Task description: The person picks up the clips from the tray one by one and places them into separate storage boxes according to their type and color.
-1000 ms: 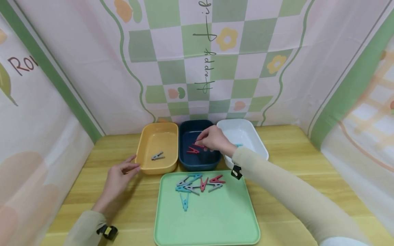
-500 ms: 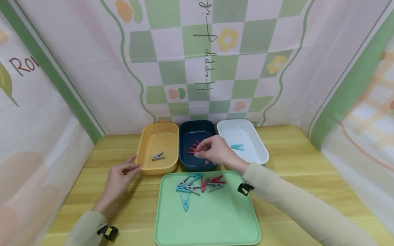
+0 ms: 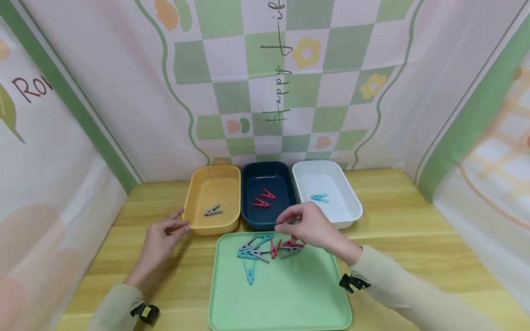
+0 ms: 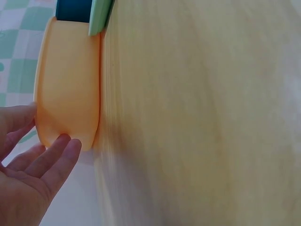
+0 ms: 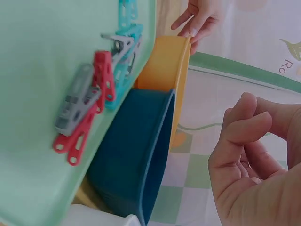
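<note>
1 blue clip point(image 3: 250, 274) on grn tray point(image 3: 285, 296): axis fore-aft, open end fwd.

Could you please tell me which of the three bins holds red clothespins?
The middle, dark blue bin; the yellow bin holds gray, the white bin light blue.

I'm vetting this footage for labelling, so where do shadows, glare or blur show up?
Head: a soft shadow on the green tray below the right hand, and a faint glint inside the dark blue bin; left wrist: a dim shadow across the wooden table near the left hand; right wrist: the clothespins look somewhat blurred.
</note>
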Motion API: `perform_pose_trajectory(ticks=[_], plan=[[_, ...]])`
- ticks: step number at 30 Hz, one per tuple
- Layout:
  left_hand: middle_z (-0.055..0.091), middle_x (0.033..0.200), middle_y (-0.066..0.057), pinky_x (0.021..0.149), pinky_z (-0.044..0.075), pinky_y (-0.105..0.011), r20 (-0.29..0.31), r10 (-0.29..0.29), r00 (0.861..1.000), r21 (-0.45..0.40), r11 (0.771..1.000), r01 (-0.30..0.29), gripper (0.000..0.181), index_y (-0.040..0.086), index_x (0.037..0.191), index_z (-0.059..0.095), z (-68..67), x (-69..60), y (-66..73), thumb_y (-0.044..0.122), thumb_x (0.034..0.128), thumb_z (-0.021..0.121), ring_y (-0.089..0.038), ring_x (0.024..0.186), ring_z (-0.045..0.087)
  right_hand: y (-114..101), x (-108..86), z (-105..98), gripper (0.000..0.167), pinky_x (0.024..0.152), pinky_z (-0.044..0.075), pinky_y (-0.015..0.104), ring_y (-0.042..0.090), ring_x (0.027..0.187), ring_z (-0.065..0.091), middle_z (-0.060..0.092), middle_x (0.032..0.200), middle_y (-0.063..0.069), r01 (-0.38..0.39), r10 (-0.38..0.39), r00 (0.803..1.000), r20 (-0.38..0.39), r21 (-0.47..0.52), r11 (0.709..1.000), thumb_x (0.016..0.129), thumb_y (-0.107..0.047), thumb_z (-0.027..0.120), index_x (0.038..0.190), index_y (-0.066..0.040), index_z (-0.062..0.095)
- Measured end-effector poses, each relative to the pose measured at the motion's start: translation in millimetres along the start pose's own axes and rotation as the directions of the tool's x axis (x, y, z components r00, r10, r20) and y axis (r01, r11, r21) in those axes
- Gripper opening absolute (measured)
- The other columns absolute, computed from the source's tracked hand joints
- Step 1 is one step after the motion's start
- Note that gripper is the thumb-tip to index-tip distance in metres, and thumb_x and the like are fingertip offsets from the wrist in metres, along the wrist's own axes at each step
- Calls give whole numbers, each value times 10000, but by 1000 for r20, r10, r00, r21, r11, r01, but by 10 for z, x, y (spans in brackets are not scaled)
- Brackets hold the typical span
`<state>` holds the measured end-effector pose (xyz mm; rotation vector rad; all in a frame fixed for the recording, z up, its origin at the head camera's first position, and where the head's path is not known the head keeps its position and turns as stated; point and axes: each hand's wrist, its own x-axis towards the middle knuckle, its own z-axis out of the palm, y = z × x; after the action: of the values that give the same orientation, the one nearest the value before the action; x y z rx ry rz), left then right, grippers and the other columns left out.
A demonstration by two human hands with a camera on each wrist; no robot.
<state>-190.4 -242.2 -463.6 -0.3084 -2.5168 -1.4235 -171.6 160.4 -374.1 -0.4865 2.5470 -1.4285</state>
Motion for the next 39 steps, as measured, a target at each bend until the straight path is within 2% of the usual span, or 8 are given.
perform_pose_trajectory(ticks=[4,9,17,32,39], plan=[[568,1480,-240,848,575,-152,-1,-5,1000,0,1000,5,155,-81,1085,759,-2,-3,4,-53,932,768,-421,1209,665,51,-137,10,113,450,475,270,221,586,641,717,856,25,-27,27,999,25,9,1000,937,-163,813,1008,-78,791],[566,1482,-241,855,572,-152,3,-11,1000,-9,1000,11,154,-84,1085,759,-4,-6,7,-53,935,766,-424,1231,651,119,-270,26,123,433,453,250,231,584,661,714,869,27,-39,37,998,50,30,999,931,-156,815,1013,-68,792],[558,1489,-245,860,568,-148,7,-18,1000,-3,1000,18,154,-81,1093,757,-8,-7,9,-47,943,760,-427,1246,641,251,-401,38,151,386,402,229,336,572,650,736,851,44,-66,63,997,48,66,996,926,-164,826,1032,-61,800],[571,1483,-229,850,568,-140,1,-24,1000,14,1000,24,149,-76,1092,761,4,-5,14,-43,946,760,-402,1214,666,483,-513,76,211,393,410,235,333,582,655,706,853,36,-125,119,991,66,93,988,913,-156,832,1057,-9,783],[581,1480,-208,840,572,-139,-4,-19,1000,6,1000,19,146,-70,1089,766,9,-9,5,-31,948,764,-392,1212,669,542,-518,71,227,393,421,242,342,579,664,704,845,37,-121,116,991,62,77,990,902,-149,837,1058,5,775]])
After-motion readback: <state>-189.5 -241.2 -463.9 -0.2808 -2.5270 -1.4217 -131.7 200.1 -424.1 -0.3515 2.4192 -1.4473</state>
